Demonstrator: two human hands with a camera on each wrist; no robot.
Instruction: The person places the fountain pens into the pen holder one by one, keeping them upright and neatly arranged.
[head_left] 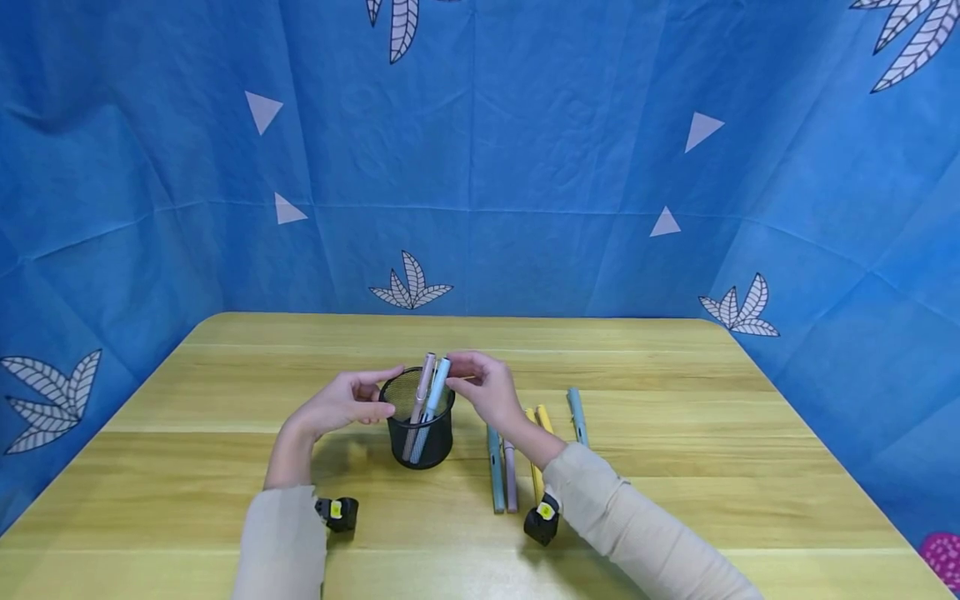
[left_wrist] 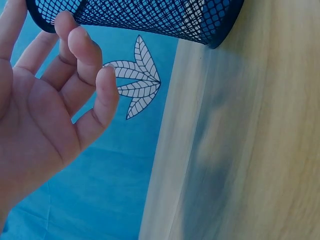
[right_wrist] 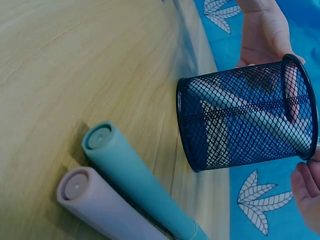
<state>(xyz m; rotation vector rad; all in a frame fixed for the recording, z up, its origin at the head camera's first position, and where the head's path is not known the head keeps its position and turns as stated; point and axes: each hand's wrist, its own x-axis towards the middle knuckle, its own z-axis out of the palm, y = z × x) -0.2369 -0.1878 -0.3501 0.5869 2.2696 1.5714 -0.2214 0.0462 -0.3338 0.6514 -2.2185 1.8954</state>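
Note:
A black mesh pen holder (head_left: 431, 446) stands upright on the table, with a pinkish pen (head_left: 423, 382) and a light blue pen (head_left: 437, 387) leaning inside it. My left hand (head_left: 347, 402) grips the holder's left rim between thumb and index finger; the other fingers (left_wrist: 85, 55) curl loosely beside the mesh. On the opposite side is my right hand (head_left: 486, 387), its thumb and fingertips right at the top of the light blue pen, close to the rim. That pen's cap shows in full, not covered by the fingers. Both hands appear beside the holder (right_wrist: 250, 115) in the right wrist view.
Right of the holder lie a teal pen (head_left: 496, 475) and a lilac pen (head_left: 511, 483) side by side. Two yellow pens (head_left: 543, 417) are partly hidden under the right forearm. Farther right lies a blue-grey pen (head_left: 577, 415). A blue patterned cloth (head_left: 480, 167) hangs behind the table.

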